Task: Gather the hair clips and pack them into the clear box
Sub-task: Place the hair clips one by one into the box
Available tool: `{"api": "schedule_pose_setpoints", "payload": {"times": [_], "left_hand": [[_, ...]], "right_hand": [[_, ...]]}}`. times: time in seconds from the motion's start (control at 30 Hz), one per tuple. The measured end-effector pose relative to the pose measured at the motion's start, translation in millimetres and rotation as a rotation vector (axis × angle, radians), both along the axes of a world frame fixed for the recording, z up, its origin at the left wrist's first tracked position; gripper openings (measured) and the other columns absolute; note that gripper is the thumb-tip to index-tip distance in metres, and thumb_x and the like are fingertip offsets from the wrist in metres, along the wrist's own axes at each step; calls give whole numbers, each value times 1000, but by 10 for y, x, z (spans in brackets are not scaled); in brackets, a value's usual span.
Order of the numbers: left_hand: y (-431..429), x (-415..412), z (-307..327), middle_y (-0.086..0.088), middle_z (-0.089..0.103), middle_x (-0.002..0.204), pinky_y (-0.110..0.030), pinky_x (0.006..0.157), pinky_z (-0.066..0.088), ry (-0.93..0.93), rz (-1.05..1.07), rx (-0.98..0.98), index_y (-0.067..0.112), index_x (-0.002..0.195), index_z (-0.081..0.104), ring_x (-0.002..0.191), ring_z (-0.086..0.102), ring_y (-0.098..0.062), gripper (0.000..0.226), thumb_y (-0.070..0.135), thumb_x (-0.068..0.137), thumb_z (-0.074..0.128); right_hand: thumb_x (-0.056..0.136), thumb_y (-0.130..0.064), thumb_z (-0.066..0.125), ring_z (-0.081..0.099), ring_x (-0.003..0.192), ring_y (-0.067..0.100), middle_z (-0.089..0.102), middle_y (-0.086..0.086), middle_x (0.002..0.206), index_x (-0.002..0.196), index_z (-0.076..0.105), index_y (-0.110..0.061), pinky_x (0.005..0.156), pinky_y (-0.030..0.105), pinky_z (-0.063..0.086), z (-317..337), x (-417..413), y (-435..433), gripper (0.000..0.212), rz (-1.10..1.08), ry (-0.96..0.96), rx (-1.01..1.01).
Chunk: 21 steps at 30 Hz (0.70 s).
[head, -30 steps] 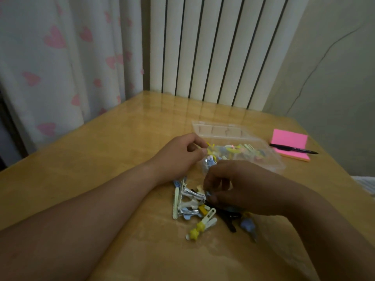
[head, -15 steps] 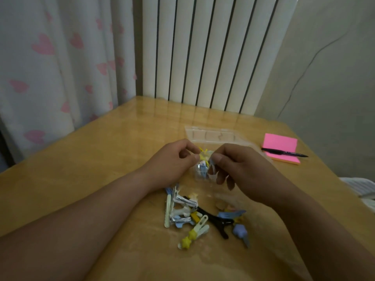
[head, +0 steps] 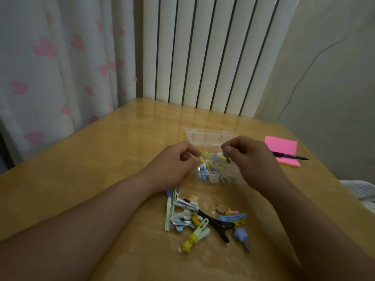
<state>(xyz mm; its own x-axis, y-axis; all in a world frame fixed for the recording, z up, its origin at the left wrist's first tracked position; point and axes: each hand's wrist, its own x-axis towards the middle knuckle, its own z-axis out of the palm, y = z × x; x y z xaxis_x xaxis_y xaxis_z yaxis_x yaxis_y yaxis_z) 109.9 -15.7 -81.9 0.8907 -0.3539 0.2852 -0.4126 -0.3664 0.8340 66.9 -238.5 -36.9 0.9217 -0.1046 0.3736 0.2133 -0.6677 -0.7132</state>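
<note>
**Clerk:** Hair clips [head: 203, 218], loose lot. Location?
**Checker:** On the table [head: 101, 169], heaped near the person, between the two forearms. Mixed colours: one black clip [head: 213, 221], one yellow star clip [head: 194, 238], one purple star clip [head: 240, 235], with blue, white and pale green pieces among them.
**Clerk:** Clear box [head: 211, 178]?
**Checker:** On the table just beyond the heap. Its lid [head: 209, 136] is open and lies back toward the radiator [head: 213, 47]. Clips already inside, yellow and blue showing through the wall.
**Clerk:** Right hand [head: 251, 161]?
**Checker:** Over the box's right side. Thumb and forefinger pinch a small grey-blue clip [head: 227, 159], which hangs above the box's contents.
**Clerk:** Left hand [head: 172, 163]?
**Checker:** At the box's left edge, fingers curled, thumb and forefinger tips close together beside a yellow clip [head: 203, 159]. Whether they grip it, I cannot tell.
**Clerk:** Sundries?
**Checker:** One pink sticky pad [head: 282, 146] on the table to the right of the box, a black pen [head: 290, 156] lying across it. One curtain [head: 50, 67] with pink hearts, at left.
</note>
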Motion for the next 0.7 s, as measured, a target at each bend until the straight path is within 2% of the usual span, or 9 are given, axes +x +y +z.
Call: {"api": "schedule_pose_setpoints", "payload": {"times": [0.17,0.27,0.4,0.53,0.63,0.7], "left_hand": [[-9,22,-15,0,66,87,-30,68,48,-7,8,-7,32,110,70,72,55,-8,10,35,102,66],[-11,22,-10,2,66,87,-30,69,47,-6,8,-6,30,110,70,72,56,-8,11,35,101,67],[-16,15,-7,-5,68,91,-31,71,48,-4,9,-6,30,111,71,75,57,-9,11,34,101,67],[-15,8,-4,-1,66,86,-30,70,48,-5,9,-11,30,110,71,72,55,-7,10,33,101,67],[-14,4,0,-11,69,93,-32,70,48,-9,7,-10,30,110,71,73,56,-10,10,33,101,67],[-12,5,-3,-12,69,95,-32,71,49,-7,6,-12,31,110,71,75,56,-10,10,34,101,67]], "right_hand": [[98,-27,71,67,86,7,74,-10,90,97,79,-25,83,40,59,-95,70,66,8,-25,83,-172],[95,-33,73,68,83,8,73,-10,88,92,78,-27,80,43,60,-126,107,111,8,-55,101,-222],[94,-39,73,64,76,4,70,-14,81,86,75,-30,74,41,60,-186,139,146,12,-98,115,-296],[96,-38,70,65,81,9,69,-13,81,88,75,-29,75,40,57,-225,163,110,13,-104,101,-304],[98,-36,67,67,81,13,73,-9,82,90,75,-27,75,39,57,-232,157,96,15,-86,74,-285],[100,-34,65,67,81,12,74,-8,84,92,76,-25,76,40,57,-230,142,88,16,-69,62,-262]]}}
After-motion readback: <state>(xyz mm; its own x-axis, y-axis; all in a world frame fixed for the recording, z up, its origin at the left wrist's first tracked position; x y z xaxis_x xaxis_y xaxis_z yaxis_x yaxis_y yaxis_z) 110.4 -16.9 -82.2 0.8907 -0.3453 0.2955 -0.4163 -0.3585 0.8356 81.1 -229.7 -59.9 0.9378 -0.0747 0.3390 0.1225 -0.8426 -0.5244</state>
